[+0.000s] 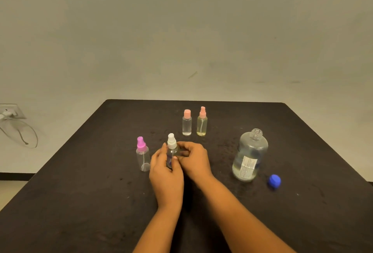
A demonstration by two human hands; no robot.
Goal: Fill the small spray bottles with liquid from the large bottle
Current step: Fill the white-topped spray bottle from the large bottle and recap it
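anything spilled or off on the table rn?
Possibly: shiny specks on the table between the large bottle and the yellowish spray bottle look like spilled drops; not certain. The large bottle stands open, its blue cap lying beside it.

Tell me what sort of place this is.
Probably a plain indoor room used as a simple workspace: a dark table before a bare wall, a socket with a cable plugged in, and a large bottle and small spray bottles set out.
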